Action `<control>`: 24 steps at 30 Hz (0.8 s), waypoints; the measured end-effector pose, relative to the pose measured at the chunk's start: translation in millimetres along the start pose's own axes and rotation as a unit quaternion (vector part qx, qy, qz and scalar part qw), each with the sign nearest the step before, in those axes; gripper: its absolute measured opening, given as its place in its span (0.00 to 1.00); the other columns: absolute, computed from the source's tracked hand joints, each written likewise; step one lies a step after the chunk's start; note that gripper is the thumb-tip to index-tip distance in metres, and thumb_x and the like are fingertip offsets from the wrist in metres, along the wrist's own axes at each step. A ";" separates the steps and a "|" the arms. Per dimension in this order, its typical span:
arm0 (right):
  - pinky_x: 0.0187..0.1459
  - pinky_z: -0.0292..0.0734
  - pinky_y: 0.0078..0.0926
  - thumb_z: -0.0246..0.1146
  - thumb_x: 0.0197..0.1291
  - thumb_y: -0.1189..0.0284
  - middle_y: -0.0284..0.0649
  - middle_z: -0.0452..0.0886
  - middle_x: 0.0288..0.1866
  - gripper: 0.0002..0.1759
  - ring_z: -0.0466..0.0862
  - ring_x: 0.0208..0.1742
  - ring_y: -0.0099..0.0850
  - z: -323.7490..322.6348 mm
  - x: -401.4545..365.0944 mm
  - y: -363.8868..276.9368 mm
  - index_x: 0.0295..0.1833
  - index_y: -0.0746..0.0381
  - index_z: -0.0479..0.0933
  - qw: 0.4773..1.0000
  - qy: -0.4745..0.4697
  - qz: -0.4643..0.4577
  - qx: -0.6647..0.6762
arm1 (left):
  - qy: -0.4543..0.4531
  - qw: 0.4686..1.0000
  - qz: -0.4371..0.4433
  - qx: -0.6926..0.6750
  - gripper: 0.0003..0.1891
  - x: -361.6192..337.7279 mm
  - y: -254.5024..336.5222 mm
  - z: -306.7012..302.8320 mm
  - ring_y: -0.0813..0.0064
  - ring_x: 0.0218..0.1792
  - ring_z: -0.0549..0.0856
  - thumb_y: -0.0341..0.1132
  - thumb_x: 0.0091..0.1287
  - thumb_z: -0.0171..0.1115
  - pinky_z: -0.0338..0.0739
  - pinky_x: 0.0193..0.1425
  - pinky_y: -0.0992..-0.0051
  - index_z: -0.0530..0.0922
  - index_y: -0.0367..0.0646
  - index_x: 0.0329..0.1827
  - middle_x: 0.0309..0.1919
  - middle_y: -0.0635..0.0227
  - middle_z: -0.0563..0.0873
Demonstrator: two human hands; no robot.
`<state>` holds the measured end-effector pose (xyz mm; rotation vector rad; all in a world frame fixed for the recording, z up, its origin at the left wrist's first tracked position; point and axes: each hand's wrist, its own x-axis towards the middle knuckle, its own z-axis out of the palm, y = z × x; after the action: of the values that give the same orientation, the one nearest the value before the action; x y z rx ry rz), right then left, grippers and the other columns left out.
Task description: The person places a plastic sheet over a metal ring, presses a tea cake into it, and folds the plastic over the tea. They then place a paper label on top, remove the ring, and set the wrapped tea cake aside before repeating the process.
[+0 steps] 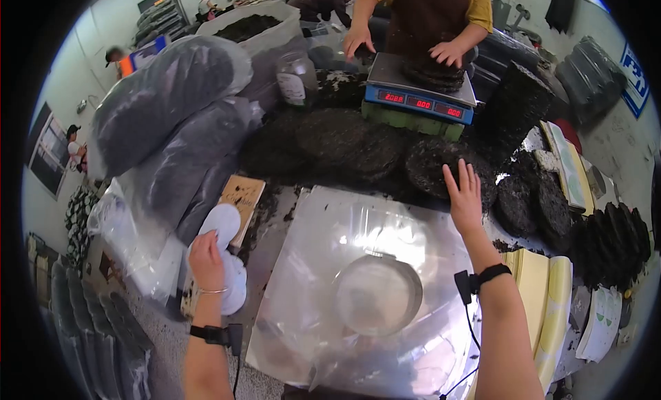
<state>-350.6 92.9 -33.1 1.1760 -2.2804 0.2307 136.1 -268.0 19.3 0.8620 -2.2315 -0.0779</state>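
Dark, round pressed cakes (337, 135) are being shown in a heap across the far side of the worktop (272, 255). One cake (430, 167) at the near edge of the heap is being touched by the right hand (465, 197), its fingers spread and flat. White discs (224, 224) are being gripped by the left hand (206, 259), fingers curled around them, just left of a clear plastic sheet (323, 234). A round metal dish (377, 293) is being covered by that sheet. Beyond the heap, more cakes on a scale (420, 100) are being touched by a co-worker's hand (447, 53).
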 end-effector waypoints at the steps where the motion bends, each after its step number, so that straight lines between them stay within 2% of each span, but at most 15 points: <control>1: 0.83 0.54 0.56 0.57 0.60 0.85 0.52 0.57 0.86 0.45 0.59 0.84 0.56 -30.3 -4.6 -9.0 0.84 0.47 0.64 1.000 0.012 -0.005 0.007 | 0.030 0.999 0.012 -0.033 0.08 -3.6 33.7 -9.5 0.53 0.43 0.88 0.26 0.75 0.58 0.81 0.48 0.61 0.85 0.37 0.49 0.41 0.56 0.89; 3: 0.82 0.56 0.57 0.57 0.59 0.86 0.53 0.60 0.85 0.43 0.61 0.83 0.57 -80.4 -18.3 -26.1 0.81 0.49 0.68 0.997 0.056 -0.035 0.041 | 0.041 0.988 0.034 -0.143 0.08 -13.9 122.5 -27.6 0.56 0.48 0.90 0.23 0.72 0.60 0.83 0.53 0.63 0.87 0.38 0.47 0.46 0.57 0.91; 4: 0.81 0.57 0.58 0.57 0.59 0.86 0.53 0.62 0.84 0.41 0.63 0.83 0.57 -105.9 -26.8 -37.3 0.80 0.51 0.70 0.993 0.088 -0.053 0.061 | 0.050 0.969 0.120 -0.210 0.09 -34.8 139.9 -8.9 0.59 0.51 0.91 0.22 0.67 0.63 0.85 0.57 0.63 0.87 0.39 0.47 0.48 0.57 0.92; 6: 0.79 0.60 0.59 0.57 0.58 0.86 0.54 0.66 0.81 0.38 0.65 0.81 0.58 -154.8 -46.5 -63.6 0.76 0.53 0.75 0.991 0.095 -0.051 0.083 | -0.037 0.935 0.241 -0.259 0.12 -70.4 207.8 -7.2 0.63 0.54 0.91 0.22 0.60 0.66 0.84 0.64 0.61 0.88 0.41 0.47 0.50 0.59 0.92; 8: 0.78 0.63 0.59 0.58 0.57 0.86 0.55 0.68 0.80 0.36 0.66 0.80 0.58 -186.5 -71.2 -85.7 0.73 0.56 0.78 0.988 0.099 -0.034 0.114 | -0.110 0.915 0.274 -0.274 0.11 -113.8 243.0 16.4 0.64 0.57 0.90 0.23 0.59 0.67 0.82 0.69 0.59 0.88 0.42 0.45 0.49 0.60 0.92; 12: 0.77 0.65 0.56 0.61 0.54 0.84 0.55 0.71 0.78 0.34 0.68 0.79 0.59 -214.3 -119.2 -132.8 0.69 0.55 0.82 0.982 0.080 -0.038 0.169 | -0.154 0.907 0.276 -0.278 0.08 -150.2 248.2 38.7 0.61 0.57 0.89 0.26 0.59 0.70 0.81 0.71 0.58 0.87 0.40 0.41 0.46 0.60 0.91; 15: 0.74 0.69 0.52 0.62 0.52 0.84 0.53 0.72 0.78 0.36 0.71 0.75 0.55 -207.4 -155.7 -169.1 0.69 0.52 0.82 0.983 -0.015 -0.029 0.180 | -0.081 0.926 0.132 -0.343 0.10 -143.9 226.3 9.8 0.55 0.50 0.89 0.31 0.60 0.74 0.83 0.65 0.56 0.83 0.39 0.42 0.43 0.58 0.88; 16: 0.73 0.70 0.51 0.62 0.51 0.84 0.52 0.72 0.78 0.38 0.72 0.74 0.53 -201.5 -165.4 -176.9 0.71 0.51 0.80 0.981 -0.058 -0.034 0.180 | -0.084 0.926 0.129 -0.344 0.10 -132.6 222.6 1.5 0.55 0.50 0.89 0.31 0.60 0.74 0.83 0.65 0.56 0.83 0.39 0.42 0.43 0.58 0.88; 18: 0.72 0.70 0.49 0.66 0.48 0.80 0.51 0.71 0.78 0.45 0.73 0.72 0.49 -192.1 -175.4 -187.8 0.77 0.49 0.74 0.940 -0.215 -0.025 0.265 | -0.201 0.892 -0.050 -0.401 0.28 -106.3 218.9 -10.1 0.53 0.48 0.88 0.37 0.57 0.79 0.85 0.57 0.55 0.79 0.42 0.60 0.47 0.55 0.84; 19: 0.72 0.69 0.50 0.71 0.48 0.75 0.52 0.71 0.76 0.50 0.72 0.70 0.50 -198.3 -171.7 -187.8 0.82 0.50 0.66 0.937 -0.249 -0.060 0.237 | -0.207 0.891 -0.053 -0.401 0.28 -92.5 221.1 -4.1 0.53 0.48 0.88 0.37 0.57 0.79 0.85 0.57 0.55 0.79 0.42 0.60 0.47 0.55 0.84; 20: 0.72 0.69 0.50 0.71 0.48 0.75 0.52 0.71 0.76 0.50 0.72 0.70 0.50 -202.0 -161.8 -180.8 0.82 0.50 0.66 0.935 -0.256 -0.057 0.237 | -0.308 0.892 0.072 -0.322 0.39 -76.4 225.6 6.6 0.49 0.47 0.88 0.41 0.52 0.83 0.85 0.54 0.54 0.73 0.43 0.66 0.50 0.52 0.81; 21: 0.72 0.69 0.50 0.73 0.48 0.73 0.54 0.70 0.77 0.51 0.72 0.70 0.52 -202.7 -146.7 -167.6 0.82 0.53 0.64 0.896 -0.285 -0.056 0.335 | -0.402 0.863 0.195 -0.235 0.50 -64.1 230.9 17.1 0.44 0.45 0.88 0.45 0.47 0.88 0.85 0.52 0.54 0.66 0.44 0.72 0.52 0.49 0.78; 22: 0.72 0.68 0.50 0.76 0.48 0.71 0.55 0.69 0.77 0.53 0.73 0.69 0.54 -198.4 -135.3 -158.0 0.83 0.55 0.62 0.845 -0.313 -0.048 0.431 | -0.415 0.857 0.190 -0.240 0.50 -56.7 235.6 25.2 0.44 0.45 0.88 0.45 0.47 0.88 0.85 0.52 0.54 0.66 0.44 0.72 0.52 0.49 0.78; 23: 0.67 0.74 0.49 0.82 0.45 0.66 0.56 0.70 0.72 0.59 0.76 0.65 0.56 -184.7 -123.9 -155.0 0.82 0.61 0.59 0.843 -0.284 0.005 0.457 | -0.502 0.829 0.178 -0.171 0.62 -49.5 241.9 34.7 0.45 0.48 0.88 0.48 0.38 0.91 0.86 0.53 0.55 0.59 0.46 0.77 0.56 0.47 0.76; 24: 0.58 0.82 0.47 0.86 0.38 0.64 0.56 0.72 0.65 0.63 0.83 0.59 0.56 -189.0 -95.4 -159.1 0.79 0.64 0.59 0.838 -0.382 0.071 0.384 | -0.582 0.789 0.169 -0.098 0.75 -43.8 248.8 44.0 0.45 0.50 0.88 0.52 0.30 0.93 0.86 0.54 0.56 0.52 0.49 0.83 0.60 0.45 0.74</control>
<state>-105.2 137.7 55.6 1.7035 -3.1162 0.9566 -9.6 -57.6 34.3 0.2289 -3.3860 -0.8631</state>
